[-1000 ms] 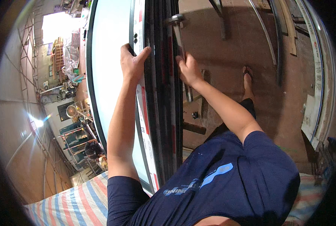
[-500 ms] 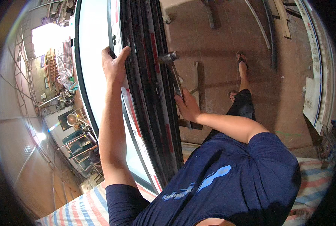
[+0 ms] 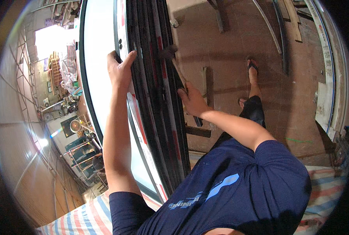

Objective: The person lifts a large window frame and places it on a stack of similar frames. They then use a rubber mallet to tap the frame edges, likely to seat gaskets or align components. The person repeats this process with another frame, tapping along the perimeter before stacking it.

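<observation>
Two hands are sharing one framed panel (image 3: 98,35) left of centre: the left hand (image 3: 120,72) is hooking half-spread fingers and thumb around its pale strip (image 3: 122,27), probably steadying it, while the right hand (image 3: 193,100) is wrapping its fingers snugly round a hammer (image 3: 180,74), seemingly keeping the blurry head by the dark rails (image 3: 151,86). Versus half a second ago, that head's sitting slightly higher in the picture.

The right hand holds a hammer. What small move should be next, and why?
Perhaps tap the black profiles lightly with the hammer: the right hand grips it, its blurred head appears near the profiles, and the left hand rests at the pale panel's edge, away from the head.
</observation>
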A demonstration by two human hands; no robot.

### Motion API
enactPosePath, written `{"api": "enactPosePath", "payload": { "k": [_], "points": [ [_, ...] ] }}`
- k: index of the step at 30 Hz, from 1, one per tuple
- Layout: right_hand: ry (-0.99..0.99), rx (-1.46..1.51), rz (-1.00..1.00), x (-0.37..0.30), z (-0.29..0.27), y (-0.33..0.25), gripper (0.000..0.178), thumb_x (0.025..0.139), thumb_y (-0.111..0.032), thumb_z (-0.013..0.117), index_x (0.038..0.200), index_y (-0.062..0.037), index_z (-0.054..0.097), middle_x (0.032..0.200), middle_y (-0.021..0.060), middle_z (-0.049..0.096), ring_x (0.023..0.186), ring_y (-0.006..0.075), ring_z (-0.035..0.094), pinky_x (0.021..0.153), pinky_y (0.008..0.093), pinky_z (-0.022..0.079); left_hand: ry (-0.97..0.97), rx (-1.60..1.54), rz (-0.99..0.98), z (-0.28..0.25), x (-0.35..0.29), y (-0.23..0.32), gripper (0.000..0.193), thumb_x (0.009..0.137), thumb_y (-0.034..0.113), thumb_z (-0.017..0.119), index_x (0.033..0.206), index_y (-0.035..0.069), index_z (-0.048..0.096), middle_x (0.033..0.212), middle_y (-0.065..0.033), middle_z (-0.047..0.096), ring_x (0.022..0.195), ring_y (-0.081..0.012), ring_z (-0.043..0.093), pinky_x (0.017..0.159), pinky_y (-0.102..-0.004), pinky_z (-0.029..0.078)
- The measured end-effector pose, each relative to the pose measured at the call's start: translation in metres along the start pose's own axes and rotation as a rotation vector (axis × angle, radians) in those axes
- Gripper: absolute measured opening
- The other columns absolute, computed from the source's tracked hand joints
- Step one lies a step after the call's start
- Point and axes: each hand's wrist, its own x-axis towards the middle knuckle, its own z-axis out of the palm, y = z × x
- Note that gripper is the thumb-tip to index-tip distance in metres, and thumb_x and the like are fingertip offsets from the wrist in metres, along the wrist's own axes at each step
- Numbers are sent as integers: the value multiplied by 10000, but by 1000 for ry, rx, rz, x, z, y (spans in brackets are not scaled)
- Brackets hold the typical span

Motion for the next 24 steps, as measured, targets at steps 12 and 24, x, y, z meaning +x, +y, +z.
{"api": "enactPosePath", "payload": {
  "k": [12,24],
  "points": [
    [3,-182,-7,3,5,14,377,1218,-342,517,1322,21,529,1117,270,693,1073,406,709,943,530,535,6,-27,3,2,4,-12,931,889,465,910,1492,-150,559,1317,-322,708,1203,-378,715,1077,-452,548],
    [243,199,-74,13,15,51,371,1228,-320,495,1372,19,533,1105,253,701,1070,355,706,972,475,534,16,-55,19,3,8,-18,845,899,435,921,1438,-131,600,1270,-238,724,1146,-304,693,1052,-420,536]
  ]
}}
